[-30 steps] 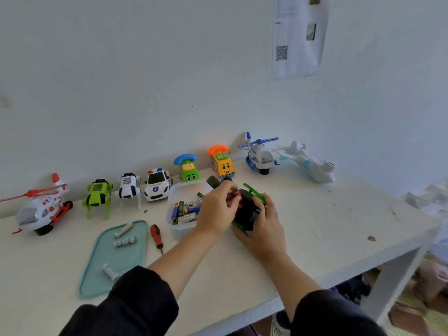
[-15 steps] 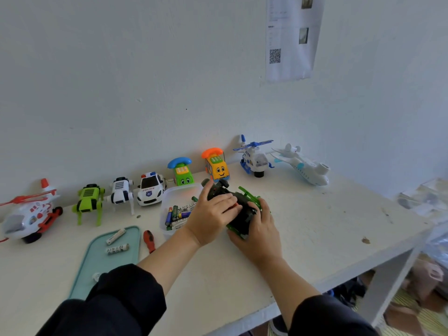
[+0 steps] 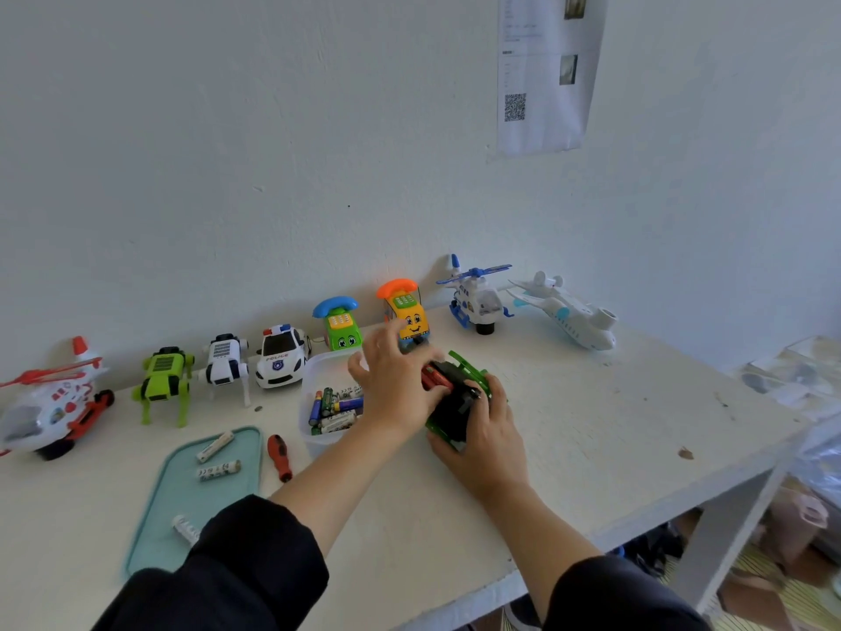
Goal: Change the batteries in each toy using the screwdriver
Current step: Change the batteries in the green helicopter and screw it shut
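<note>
White wall w/ a paper sheet [image 3: 544, 70] stuck at 1 o'clock. Below it the white tabletop [image 3: 591, 430] holds a row of toys along the back. Near the middle, right hand [image 3: 489, 437] grips the green-and-black toy [image 3: 455, 403]. Left hand [image 3: 396, 387] lies over its top, fingers out straight, touching it. Red screwdriver [image 3: 278, 456] lies at 8 o'clock from the toy, btwn the teal tray [image 3: 182, 503] & the clear tub of batteries [image 3: 334, 409].

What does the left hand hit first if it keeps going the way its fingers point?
Likely the yellow toy phone car with orange handset: the left hand has fingers aimed up-table at it, nothing visible between. Depth unclear.
</note>
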